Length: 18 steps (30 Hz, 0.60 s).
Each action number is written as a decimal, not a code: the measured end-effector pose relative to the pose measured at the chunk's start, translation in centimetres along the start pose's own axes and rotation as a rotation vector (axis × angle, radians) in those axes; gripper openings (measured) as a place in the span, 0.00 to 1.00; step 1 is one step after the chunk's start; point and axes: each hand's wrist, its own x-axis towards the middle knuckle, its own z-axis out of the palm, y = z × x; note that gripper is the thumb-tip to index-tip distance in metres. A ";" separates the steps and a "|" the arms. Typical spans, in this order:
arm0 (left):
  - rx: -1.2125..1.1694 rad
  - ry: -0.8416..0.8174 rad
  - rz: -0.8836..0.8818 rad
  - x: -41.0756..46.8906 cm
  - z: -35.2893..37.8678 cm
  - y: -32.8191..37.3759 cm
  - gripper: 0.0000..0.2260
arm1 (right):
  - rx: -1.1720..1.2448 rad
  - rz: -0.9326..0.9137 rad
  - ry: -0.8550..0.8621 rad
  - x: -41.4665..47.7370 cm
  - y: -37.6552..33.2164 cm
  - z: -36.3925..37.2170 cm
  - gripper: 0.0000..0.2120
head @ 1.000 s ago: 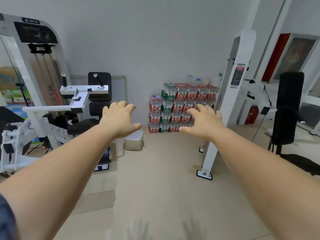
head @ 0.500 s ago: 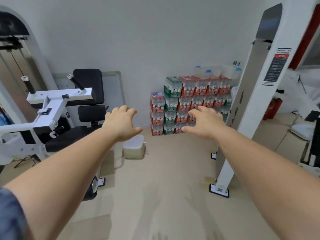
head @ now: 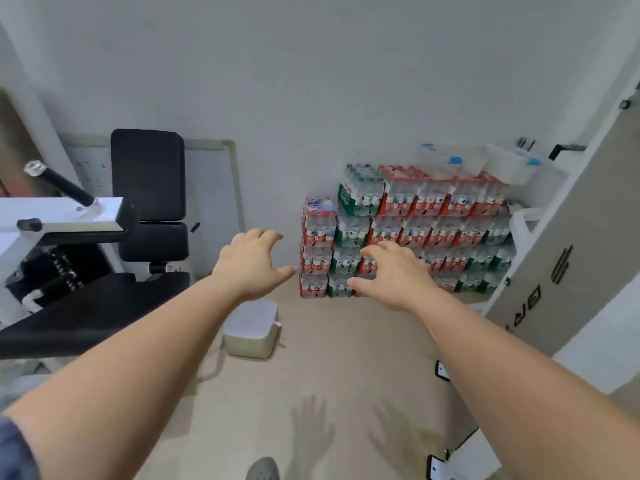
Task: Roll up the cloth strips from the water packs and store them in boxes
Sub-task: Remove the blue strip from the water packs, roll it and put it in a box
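Left hand (head: 252,265) and right hand (head: 391,275) are both out front, grip apart, empty. Water packs (head: 415,230) sit well ahead; strips are probably soft and floppy, so pinch one end.

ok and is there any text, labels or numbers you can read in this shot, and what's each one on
No text reads clearly here.
water packs: the red and green labels carry print, too small and blurred to read.
grey panel on the right: dark marks run up it, not legible.
board against the wall: faint marks, too blurred to read.
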 end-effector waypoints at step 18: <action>-0.066 -0.287 -0.019 45.2 16.0 -7.9 0.35 | 0.225 0.211 -0.191 44.6 7.2 8.9 0.34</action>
